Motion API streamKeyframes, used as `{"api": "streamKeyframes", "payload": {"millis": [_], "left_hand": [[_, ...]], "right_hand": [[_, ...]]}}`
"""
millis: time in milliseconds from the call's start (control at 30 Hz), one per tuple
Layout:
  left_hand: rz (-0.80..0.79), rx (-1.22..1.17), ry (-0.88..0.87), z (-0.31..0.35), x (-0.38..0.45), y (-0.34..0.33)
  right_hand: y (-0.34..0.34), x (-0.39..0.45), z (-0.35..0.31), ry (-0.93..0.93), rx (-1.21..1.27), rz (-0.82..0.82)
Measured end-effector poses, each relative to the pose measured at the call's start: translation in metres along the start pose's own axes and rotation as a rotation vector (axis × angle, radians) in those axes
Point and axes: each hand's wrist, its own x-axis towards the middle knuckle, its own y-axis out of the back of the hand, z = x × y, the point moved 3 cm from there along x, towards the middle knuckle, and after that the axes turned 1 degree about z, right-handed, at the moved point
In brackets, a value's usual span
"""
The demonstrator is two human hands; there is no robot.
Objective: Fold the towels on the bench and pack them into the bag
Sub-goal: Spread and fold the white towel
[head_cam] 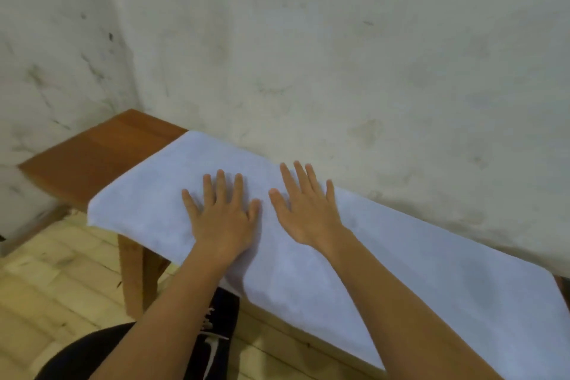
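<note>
Far left: bare brown wood at the left end of the bench [101,151], uncovered from its end edge to where the cloth begins, a wooden leg showing below the front edge. Next, a white towel [385,271] spread lengthwise along the bench top, back edge running close along the stained wall [339,40], front edge drooping a little over the bench's front edge, right end carried toward the picture's right border. On the towel's left half, left hand [223,216] laid flat, fingers straight and spread, palm pressing the cloth, gripping nothing. Just beside it to the right, not touching, right hand [303,210] likewise flat and spread on the cloth, fingers reaching toward the back edge, holding nothing. Below, between the forearms, dark clothing with white lettering; pale wood floor [46,287] underneath. No bag in sight, nor any second towel. Step in hand, by the look of it: smoothing the towel flat ahead of a fold, so early in the task. Next move likely calls for pinching two corners at one end, carrying that end over to meet the other, with edges lined up along the bench.
</note>
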Motion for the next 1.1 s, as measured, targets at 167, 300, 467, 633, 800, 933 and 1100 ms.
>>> {"api": "streamKeyframes", "payload": {"millis": [167, 300, 467, 633, 800, 933, 1100], "left_hand": [[-0.112, -0.069, 0.046, -0.031, 0.005, 0.003], [-0.027, -0.202, 0.024, -0.045, 0.011, 0.020], [0.190, -0.345, 0.126, -0.082, 0.018, 0.066], [0.146, -0.189, 0.365, -0.123, 0.013, 0.072], [0.065, -0.317, 0.503, -0.156, 0.013, 0.067], [0.159, -0.462, 0.503, -0.165, 0.014, 0.065], [0.234, -0.547, 0.383, -0.160, 0.021, 0.066]], "right_hand": [[-0.024, 0.012, -0.006, -0.046, -0.061, -0.060], [-0.010, 0.022, -0.019, -0.074, -0.065, -0.035], [0.009, 0.058, -0.075, 0.055, -0.089, 0.111], [0.000, 0.094, -0.130, 0.385, -0.174, 0.009], [-0.014, 0.130, -0.157, 0.447, -0.153, -0.223], [-0.018, 0.148, -0.170, 0.448, -0.110, -0.194], [-0.026, 0.165, -0.189, 0.492, -0.250, -0.095]]}}
